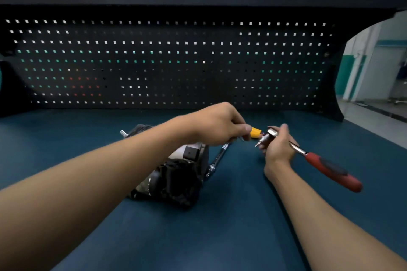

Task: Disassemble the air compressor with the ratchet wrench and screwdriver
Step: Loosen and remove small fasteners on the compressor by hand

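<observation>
The black and silver air compressor point(176, 174) lies on the blue bench mat, partly hidden under my left forearm. My left hand point(218, 125) grips a yellow-handled tool point(256, 132), its handle end poking out toward the right. My right hand point(278, 145) holds the ratchet wrench point(330, 170) by its metal head, the red and black handle sticking out to the lower right. A short bit socket point(262, 139) sits on the ratchet head, right beside the yellow handle. Both hands meet above the mat, right of the compressor.
A chrome extension bar point(217, 158) lies on the mat point(231, 226) along the compressor's right side. A black pegboard point(176, 61) closes the back of the bench. The bench's right edge drops to a floor aisle point(378, 112).
</observation>
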